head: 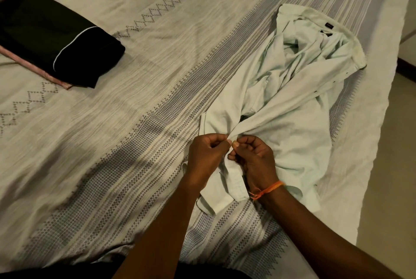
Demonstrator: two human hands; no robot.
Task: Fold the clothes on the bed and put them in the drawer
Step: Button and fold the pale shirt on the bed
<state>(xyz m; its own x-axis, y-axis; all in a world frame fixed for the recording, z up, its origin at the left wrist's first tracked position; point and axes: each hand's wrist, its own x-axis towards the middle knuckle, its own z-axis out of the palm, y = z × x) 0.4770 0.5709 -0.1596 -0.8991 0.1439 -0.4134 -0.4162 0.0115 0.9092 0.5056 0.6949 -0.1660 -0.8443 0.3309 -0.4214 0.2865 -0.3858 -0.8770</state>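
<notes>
Shirt (290,103), pale mint and crumpled, lay at about three o'clock on the bed (157,76), and both hands were on its near hem! The left hand (206,155) pinched a fold of the soft cotton between thumb and curled fingers, and the right hand (254,157), touching it, pinched the same bunched edge, an orange thread bracelet (266,188) tied round its wrist. Below the hands a flat strip of the front placket hung toward six o'clock. Further up, toward one o'clock, the cloth rumpled into loose ridges, small dark buttons ran along one edge, and the stiff collar curved open with a dark label inside. Under it all the bedsheet was a crinkly off-white weave with grey checked bands and zigzag diamond rows. Far off at ten o'clock sat a folded black garment (56,38), squared and neat with a thin white piping line, resting on a pink cloth (40,71) whose edge peeked out beneath. At three o'clock, past the bed's edge, pale floor (394,166) showed.
</notes>
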